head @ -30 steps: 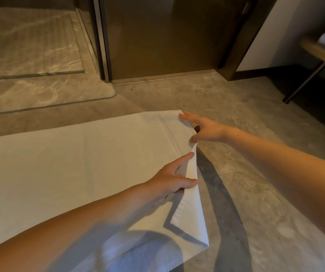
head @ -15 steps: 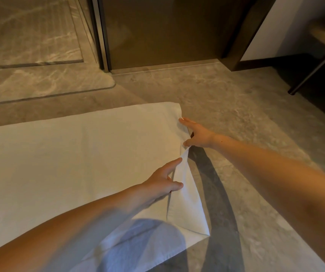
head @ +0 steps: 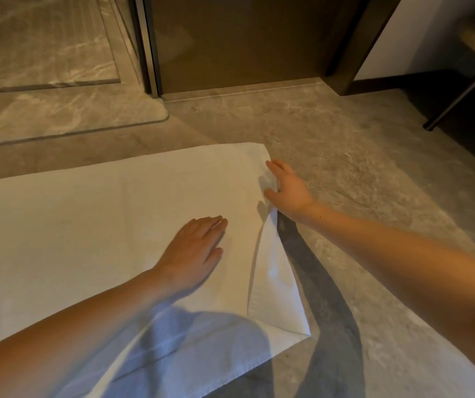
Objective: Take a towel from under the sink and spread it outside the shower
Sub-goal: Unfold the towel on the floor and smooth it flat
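the white rectangular cloth towel (head: 87, 225) lay spread on the grey marble floor (head: 345, 168), near the shower threshold (head: 58, 116). the left hand (head: 193, 254) pressed it with straight fingers, holding nothing. the right hand (head: 288, 191) sat at the towel's right edge; pinching or pressing, i could not tell. spreading looked nearly done; the next move called for flattening the raised fold (head: 262, 254) by that edge.

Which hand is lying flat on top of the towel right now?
The left hand, palm down with straight fingers on the middle of the towel. The right hand is at its right edge instead, holding a raised fold between thumb and fingers.
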{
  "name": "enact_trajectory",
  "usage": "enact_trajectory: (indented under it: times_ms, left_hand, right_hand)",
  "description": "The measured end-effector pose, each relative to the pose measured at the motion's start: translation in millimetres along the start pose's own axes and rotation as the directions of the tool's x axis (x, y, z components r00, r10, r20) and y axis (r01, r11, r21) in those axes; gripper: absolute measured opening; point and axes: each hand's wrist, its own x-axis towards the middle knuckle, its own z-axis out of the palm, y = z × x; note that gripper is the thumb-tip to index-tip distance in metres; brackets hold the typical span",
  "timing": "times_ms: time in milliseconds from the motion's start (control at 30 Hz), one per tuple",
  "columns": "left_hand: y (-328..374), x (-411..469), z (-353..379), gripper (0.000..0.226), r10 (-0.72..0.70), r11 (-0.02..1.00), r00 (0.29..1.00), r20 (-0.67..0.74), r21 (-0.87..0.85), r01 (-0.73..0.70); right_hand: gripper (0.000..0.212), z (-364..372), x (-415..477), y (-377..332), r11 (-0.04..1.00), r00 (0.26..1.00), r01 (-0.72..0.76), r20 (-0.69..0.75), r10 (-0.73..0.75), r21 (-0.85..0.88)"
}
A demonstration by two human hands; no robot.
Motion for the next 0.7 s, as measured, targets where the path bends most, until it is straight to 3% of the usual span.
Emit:
enact_trajectory:
  times_ms: [100,200,333,700]
  left_hand:
    - [-14,-19,5,0.062,0.012,0.968,0.995,0.104,0.25,-0.038]
    - [-14,-27,14,0.066,0.012,0.961,0.989,0.15,0.272,-0.053]
    - [-17,-31,23,0.066,0.034,0.966,0.987,0.156,0.249,-0.073]
    - [-23,-37,35,0.063,0.069,0.973,0.994,0.083,0.215,-0.085]
  right_hand:
    - [0.057,14,-32,-26,0.969,0.986,0.148,-0.048,-0.16,-0.198]
    - [0.06,50,-74,-47,0.901,0.941,0.326,0.193,-0.278,-0.288]
    - [0.068,83,-109,-46,0.845,0.902,0.368,0.369,-0.224,-0.387]
    - [0.079,52,-122,-9,0.72,0.882,0.41,0.444,-0.156,-0.561]
